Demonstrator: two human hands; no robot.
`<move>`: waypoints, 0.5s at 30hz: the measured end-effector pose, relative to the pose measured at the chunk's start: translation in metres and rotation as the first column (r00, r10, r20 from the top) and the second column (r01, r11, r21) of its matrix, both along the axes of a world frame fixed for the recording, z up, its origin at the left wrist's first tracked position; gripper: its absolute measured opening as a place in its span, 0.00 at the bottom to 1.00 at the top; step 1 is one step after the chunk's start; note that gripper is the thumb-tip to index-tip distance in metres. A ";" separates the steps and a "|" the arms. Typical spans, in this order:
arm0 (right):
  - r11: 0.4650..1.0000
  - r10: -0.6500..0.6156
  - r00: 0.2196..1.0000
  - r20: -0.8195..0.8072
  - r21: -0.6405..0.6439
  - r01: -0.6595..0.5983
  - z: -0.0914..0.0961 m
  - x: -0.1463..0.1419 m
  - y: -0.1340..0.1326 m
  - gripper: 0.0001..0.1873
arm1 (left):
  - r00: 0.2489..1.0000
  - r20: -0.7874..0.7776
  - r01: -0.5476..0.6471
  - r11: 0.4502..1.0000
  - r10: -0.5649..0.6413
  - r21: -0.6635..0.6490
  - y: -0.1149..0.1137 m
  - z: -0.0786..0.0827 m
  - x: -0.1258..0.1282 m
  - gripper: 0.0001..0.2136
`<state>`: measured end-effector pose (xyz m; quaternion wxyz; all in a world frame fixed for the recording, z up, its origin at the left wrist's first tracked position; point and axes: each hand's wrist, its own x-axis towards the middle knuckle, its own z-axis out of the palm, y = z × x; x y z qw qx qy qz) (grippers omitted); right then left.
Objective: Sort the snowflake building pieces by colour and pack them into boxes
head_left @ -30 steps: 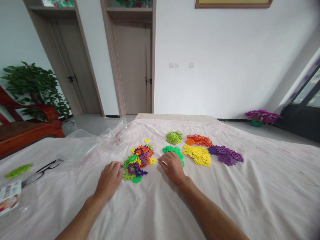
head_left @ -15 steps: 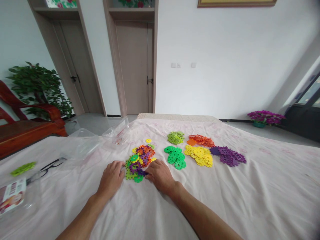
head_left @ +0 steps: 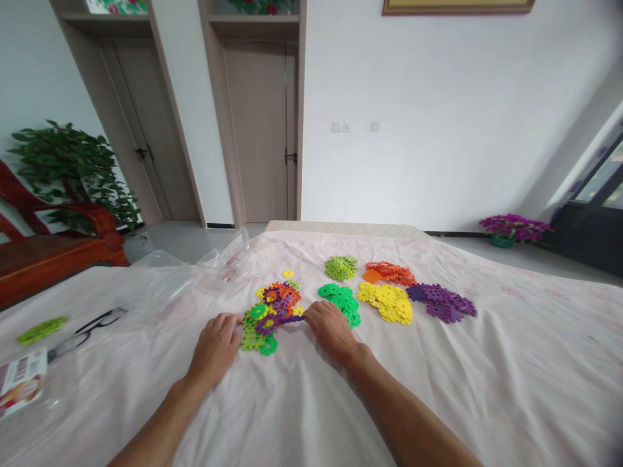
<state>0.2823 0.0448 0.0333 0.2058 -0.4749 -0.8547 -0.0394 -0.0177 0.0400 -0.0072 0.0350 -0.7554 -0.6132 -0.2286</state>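
A mixed pile of plastic interlocking pieces (head_left: 280, 299) in orange, purple, yellow and green lies between my hands on the cloth. My right hand (head_left: 331, 327) pinches a dark purple piece (head_left: 293, 318), seen nearly edge-on at the right side of the pile. At the left edge, my left hand (head_left: 217, 344) rests with fingers loosely bent against light green square pieces (head_left: 252, 337), gripping nothing that I can see. A green round piece (head_left: 268, 345) lies at the near end of the pile.
Sorted piles stand to the right: light green (head_left: 341, 267), green (head_left: 343, 299), yellow (head_left: 387, 301), orange (head_left: 392, 273) and purple (head_left: 444, 303). Clear plastic containers (head_left: 158, 279), eyeglasses (head_left: 92, 327) and more light green pieces (head_left: 41, 331) lie left on the cloth (head_left: 292, 415).
My right hand has moved right, away from the mixed pile, drawing the dark purple piece with it. My left hand has stayed at the pile's left edge.
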 end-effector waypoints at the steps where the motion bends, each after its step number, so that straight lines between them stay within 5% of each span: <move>1: 1.000 -0.017 0.999 -0.035 -0.001 0.017 0.000 0.006 0.002 0.14 | 1.000 -0.001 0.000 1.000 0.000 0.001 0.000 0.000 0.000 0.11; 5: 0.985 -0.172 0.958 -0.229 -0.014 0.173 -0.002 0.038 0.017 0.15 | 1.000 -0.006 0.000 1.000 0.000 0.012 -0.001 0.001 0.001 0.11; 8: 0.936 -0.338 0.858 -0.387 -0.045 0.348 -0.004 0.072 0.031 0.16 | 1.000 -0.007 0.008 1.000 -0.008 0.024 -0.001 0.000 -0.001 0.12; 15: 0.670 -0.652 0.490 -0.579 -0.137 0.730 -0.008 0.163 0.040 0.19 | 0.999 -0.013 0.033 0.999 -0.033 0.034 0.003 -0.007 -0.006 0.12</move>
